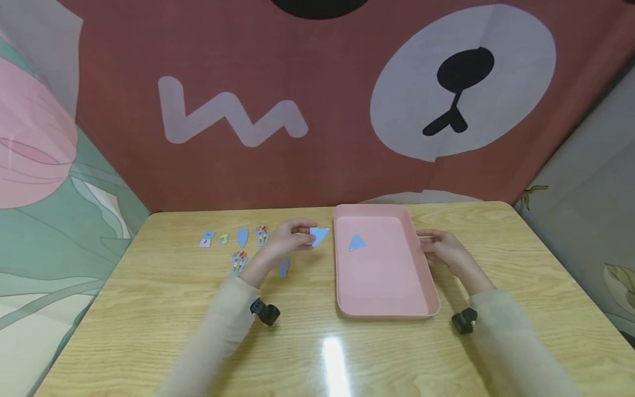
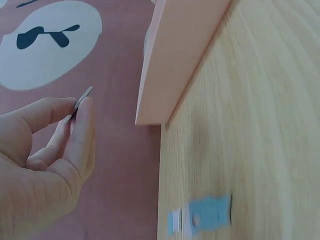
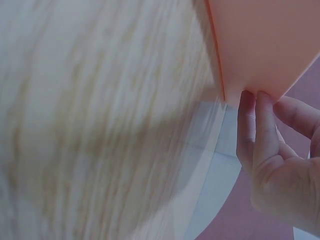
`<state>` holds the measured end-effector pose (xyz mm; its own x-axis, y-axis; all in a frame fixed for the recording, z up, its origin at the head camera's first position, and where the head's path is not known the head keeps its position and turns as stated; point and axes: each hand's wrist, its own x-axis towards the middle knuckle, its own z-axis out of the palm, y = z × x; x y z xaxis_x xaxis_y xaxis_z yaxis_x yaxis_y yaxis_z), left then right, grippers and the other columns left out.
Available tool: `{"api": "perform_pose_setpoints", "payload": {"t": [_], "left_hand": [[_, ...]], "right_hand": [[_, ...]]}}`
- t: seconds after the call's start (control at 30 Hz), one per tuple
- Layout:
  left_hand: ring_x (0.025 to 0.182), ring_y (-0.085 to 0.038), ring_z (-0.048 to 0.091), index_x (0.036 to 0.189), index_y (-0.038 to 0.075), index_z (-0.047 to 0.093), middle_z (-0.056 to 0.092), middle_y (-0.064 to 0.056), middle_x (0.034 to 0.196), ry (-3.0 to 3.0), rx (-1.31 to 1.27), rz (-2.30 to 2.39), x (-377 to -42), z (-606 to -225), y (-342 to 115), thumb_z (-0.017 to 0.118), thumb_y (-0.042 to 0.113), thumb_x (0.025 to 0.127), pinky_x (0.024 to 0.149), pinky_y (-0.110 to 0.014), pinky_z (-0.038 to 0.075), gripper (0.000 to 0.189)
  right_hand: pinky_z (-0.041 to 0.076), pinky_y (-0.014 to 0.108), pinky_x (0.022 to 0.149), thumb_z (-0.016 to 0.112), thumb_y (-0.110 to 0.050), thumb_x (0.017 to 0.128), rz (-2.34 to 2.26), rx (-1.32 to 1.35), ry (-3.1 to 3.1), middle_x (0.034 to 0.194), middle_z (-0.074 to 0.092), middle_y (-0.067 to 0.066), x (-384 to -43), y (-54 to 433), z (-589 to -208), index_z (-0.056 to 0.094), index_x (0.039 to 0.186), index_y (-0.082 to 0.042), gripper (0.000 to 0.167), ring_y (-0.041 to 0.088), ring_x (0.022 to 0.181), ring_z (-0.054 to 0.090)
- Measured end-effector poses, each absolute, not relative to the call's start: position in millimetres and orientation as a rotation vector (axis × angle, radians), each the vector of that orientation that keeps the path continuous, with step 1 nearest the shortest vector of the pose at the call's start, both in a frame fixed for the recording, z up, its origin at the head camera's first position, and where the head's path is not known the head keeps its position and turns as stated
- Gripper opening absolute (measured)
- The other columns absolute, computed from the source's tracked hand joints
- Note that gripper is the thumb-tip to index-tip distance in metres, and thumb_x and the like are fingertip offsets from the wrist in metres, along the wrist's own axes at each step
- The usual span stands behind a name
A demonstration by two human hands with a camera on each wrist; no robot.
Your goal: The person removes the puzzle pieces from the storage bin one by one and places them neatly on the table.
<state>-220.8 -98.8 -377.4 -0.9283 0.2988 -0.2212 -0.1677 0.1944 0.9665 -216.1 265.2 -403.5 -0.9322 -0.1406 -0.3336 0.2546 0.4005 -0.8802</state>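
My left hand pinches a thin, flat blue piece between thumb and fingers, just left of a pink tray. Seen edge-on in the left wrist view, that piece is thin like card. Inside the tray lies a blue triangular piece. At the tray's right side, my right hand touches the outer wall with its fingertips. The right wrist view shows these fingers fairly straight against the wall.
Left of the tray, several flat pieces lie on the wooden table: a blue piece, two multicoloured pieces, a small yellowish piece, a blue-and-lilac piece and a partly hidden blue strip. A printed cloth hangs behind.
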Motion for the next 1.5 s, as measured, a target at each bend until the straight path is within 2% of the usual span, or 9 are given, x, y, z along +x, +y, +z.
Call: {"api": "perform_pose_setpoints", "payload": {"t": [0.27,0.47,0.63,0.83,1.1,1.27,1.5], "left_hand": [[0.094,-0.013,0.061,0.136,-0.001,0.046,0.051,-0.012,0.119,2.201,0.081,1.719,-215,-378,-137,0.057,0.008,0.094,0.095,-0.034,0.054,0.044],[0.095,-0.011,0.058,0.137,-0.003,0.044,0.049,-0.012,0.119,2.229,0.055,1.712,-208,-381,-164,0.054,0.008,0.095,0.099,-0.037,0.052,0.044],[0.096,-0.008,0.057,0.140,-0.006,0.038,0.046,-0.015,0.125,2.244,0.033,1.720,-201,-381,-186,0.054,0.009,0.096,0.096,-0.030,0.054,0.049],[0.091,-0.004,0.058,0.141,-0.007,0.036,0.044,-0.011,0.120,2.289,-0.010,1.703,-195,-383,-211,0.053,0.010,0.097,0.090,-0.023,0.055,0.050],[0.092,0.001,0.057,0.143,-0.007,0.033,0.038,-0.023,0.136,2.353,-0.083,1.640,-187,-391,-240,0.052,0.011,0.097,0.096,-0.027,0.053,0.052],[0.089,0.004,0.053,0.140,-0.009,0.035,0.044,-0.015,0.126,2.388,-0.161,1.635,-186,-396,-253,0.053,0.009,0.096,0.091,-0.021,0.054,0.051],[0.083,0.006,0.051,0.136,-0.016,0.036,0.050,-0.005,0.109,2.402,-0.229,1.653,-184,-401,-265,0.054,0.001,0.094,0.083,-0.017,0.056,0.049]], "right_hand": [[0.055,0.018,0.085,0.048,-0.005,0.096,-1.540,0.106,2.306,0.143,0.035,0.035,-217,264,-403,0.025,0.145,0.012,0.057,-0.002,0.093,0.059],[0.055,0.020,0.086,0.048,-0.005,0.096,-1.546,0.108,2.299,0.145,0.032,0.036,-218,264,-405,0.025,0.145,0.012,0.057,0.002,0.098,0.059],[0.055,0.019,0.085,0.048,-0.004,0.096,-1.567,0.107,2.281,0.146,0.030,0.036,-217,264,-406,0.024,0.145,0.012,0.057,0.001,0.096,0.059],[0.055,0.020,0.086,0.048,-0.004,0.096,-1.558,0.124,2.283,0.146,0.031,0.036,-217,263,-405,0.025,0.145,0.012,0.056,0.003,0.098,0.060],[0.055,0.020,0.086,0.048,-0.006,0.097,-1.546,0.127,2.295,0.144,0.034,0.035,-216,262,-403,0.025,0.145,0.012,0.056,0.002,0.097,0.061],[0.054,0.016,0.082,0.047,-0.010,0.098,-1.562,0.133,2.296,0.141,0.038,0.034,-215,263,-404,0.027,0.143,0.014,0.055,-0.002,0.090,0.061],[0.054,0.015,0.082,0.046,-0.010,0.098,-1.553,0.120,2.312,0.142,0.037,0.036,-215,264,-403,0.028,0.142,0.016,0.054,-0.003,0.090,0.061]]}}
